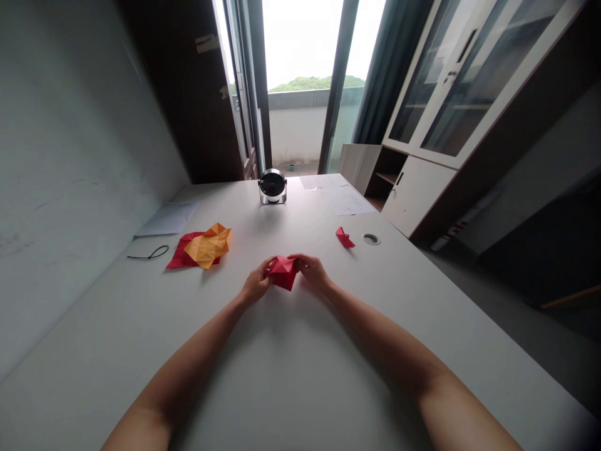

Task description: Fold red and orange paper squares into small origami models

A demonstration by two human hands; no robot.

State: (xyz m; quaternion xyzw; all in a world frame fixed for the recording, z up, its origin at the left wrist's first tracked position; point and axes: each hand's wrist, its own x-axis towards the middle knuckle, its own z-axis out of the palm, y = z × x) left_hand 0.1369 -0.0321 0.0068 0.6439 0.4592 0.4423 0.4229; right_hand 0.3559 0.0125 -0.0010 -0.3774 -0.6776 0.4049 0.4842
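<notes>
A partly folded piece of red origami paper is held just above the table, in front of me at mid-view. My left hand grips its left edge, the fingers closed on it. On the opposite side my right hand pinches the upper right corner. Some fingertips are hidden behind the paper. Off to the left lies a creased orange paper sheet on top of a red paper sheet. A small folded red paper piece rests to the right, apart from my hands.
The white table runs towards a glass door. At its far side stands a round black-and-silver device. White papers lie back right, more papers at left. A black cord and a round cable hole are also there.
</notes>
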